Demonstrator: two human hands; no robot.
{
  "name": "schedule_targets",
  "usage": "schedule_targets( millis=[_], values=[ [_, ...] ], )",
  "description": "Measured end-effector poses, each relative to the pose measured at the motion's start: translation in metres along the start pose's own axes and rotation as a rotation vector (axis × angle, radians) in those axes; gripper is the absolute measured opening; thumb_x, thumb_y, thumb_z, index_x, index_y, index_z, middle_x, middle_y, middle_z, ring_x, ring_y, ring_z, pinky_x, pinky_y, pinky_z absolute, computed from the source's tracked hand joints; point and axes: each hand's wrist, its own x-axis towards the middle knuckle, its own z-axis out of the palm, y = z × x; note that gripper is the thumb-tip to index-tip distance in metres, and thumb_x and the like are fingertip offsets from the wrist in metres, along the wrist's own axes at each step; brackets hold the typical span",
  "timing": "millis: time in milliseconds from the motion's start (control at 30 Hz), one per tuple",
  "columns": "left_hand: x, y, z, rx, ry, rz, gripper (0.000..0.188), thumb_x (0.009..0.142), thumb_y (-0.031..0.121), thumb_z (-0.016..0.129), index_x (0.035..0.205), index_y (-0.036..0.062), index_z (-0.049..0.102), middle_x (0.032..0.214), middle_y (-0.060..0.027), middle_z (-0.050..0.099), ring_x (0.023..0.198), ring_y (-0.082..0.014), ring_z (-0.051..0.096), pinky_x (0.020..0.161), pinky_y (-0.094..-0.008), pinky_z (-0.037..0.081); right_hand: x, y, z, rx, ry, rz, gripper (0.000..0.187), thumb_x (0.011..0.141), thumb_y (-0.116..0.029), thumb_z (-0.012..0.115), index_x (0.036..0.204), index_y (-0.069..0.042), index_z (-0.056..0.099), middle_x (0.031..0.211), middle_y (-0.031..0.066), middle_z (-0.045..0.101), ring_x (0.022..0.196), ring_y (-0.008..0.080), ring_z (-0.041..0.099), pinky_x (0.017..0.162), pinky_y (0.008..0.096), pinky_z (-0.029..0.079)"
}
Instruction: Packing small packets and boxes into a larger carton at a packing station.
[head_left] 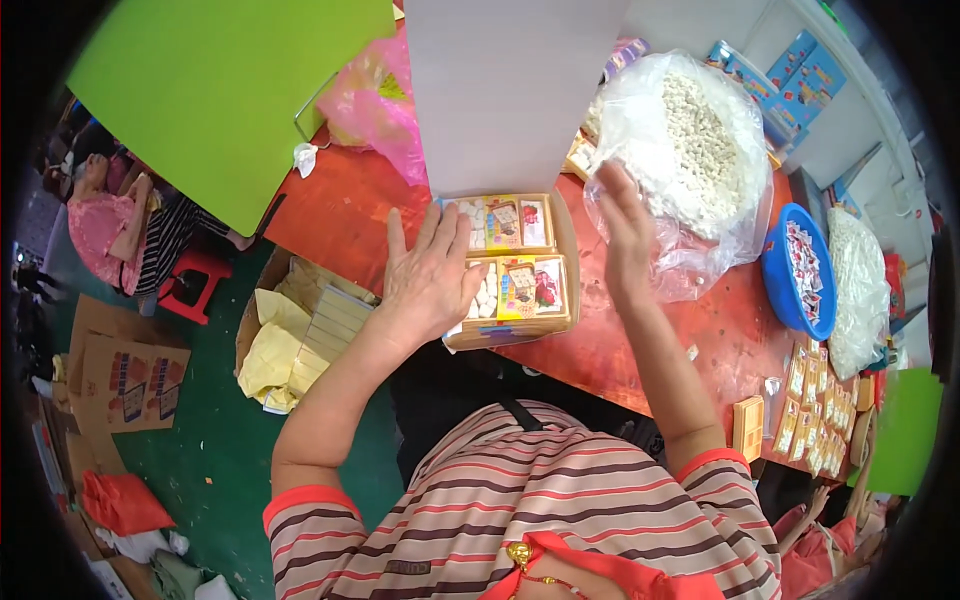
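Note:
A small cardboard box (566,215) sits on the red table before me. In it lie two shallow tan trays, one farther (537,222) and one nearer (551,287), each showing small white pieces, a yellow printed label and a red-and-white packet. My left hand (428,278) is open, fingers spread, over the left side of the box and trays; its fingertips reach the farther tray's edge. Hidden under it is the left part of the nearer tray. To the right of the box my right hand (626,225) is raised with fingers stretched out, holding nothing.
Behind the box rises a grey-white panel (510,100). On the red table (335,205) are a clear bag of white pieces (705,135), a blue basin of small packets (772,270) and filled trays (815,410). An open carton (262,290) stands left; a person (105,225) sits beyond.

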Motion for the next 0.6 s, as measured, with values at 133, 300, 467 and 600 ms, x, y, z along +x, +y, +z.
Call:
schedule_targets(
  millis=[133,300,467,600],
  values=[
    [0.001,0.001,0.000,0.011,-0.005,-0.004,0.059,0.089,0.035,0.054,0.129,-0.0075,0.044,0.137,-0.0234,0.043,0.131,-0.0378,0.037,0.105,-0.0656,0.016,-0.042,0.027,0.018,-0.275,-0.301,-0.162,0.053,0.096,-0.023,0.045,0.139,0.007,0.035,0.148,0.0204,0.033,0.139,0.0274,0.030,0.113,0.0391,0.024],
    [-0.001,-0.001,0.001,-0.007,-0.024,0.011,0.062,0.088,0.035,0.054,0.132,-0.0074,0.042,0.139,-0.0230,0.041,0.133,-0.0372,0.035,0.105,-0.0665,0.014,-0.038,-0.004,0.032,-0.994,-0.491,-0.306,0.058,0.095,-0.028,0.046,0.139,0.007,0.033,0.146,0.0260,0.031,0.138,0.0382,0.026,0.112,0.0499,0.019],
    [0.002,-0.007,0.007,-0.107,-0.042,0.080,0.065,0.088,0.035,0.052,0.137,-0.0055,0.037,0.144,-0.0223,0.035,0.138,-0.0364,0.027,0.107,-0.0646,0.014,-0.038,-0.001,0.036,-1.082,-0.617,-0.397,0.065,0.093,-0.037,0.048,0.142,0.002,0.030,0.146,0.0278,0.028,0.139,0.0405,0.023,0.112,0.0513,0.018],
    [0.013,-0.013,0.005,-0.127,-0.121,0.234,0.066,0.088,0.035,0.050,0.139,-0.0040,0.035,0.147,-0.0215,0.031,0.140,-0.0362,0.023,0.110,-0.0591,0.017,-0.037,0.000,0.037,-1.060,-0.649,-0.393,0.064,0.094,-0.038,0.043,0.143,0.002,0.029,0.148,0.0276,0.026,0.140,0.0397,0.020,0.112,0.0515,0.017]
  ],
)
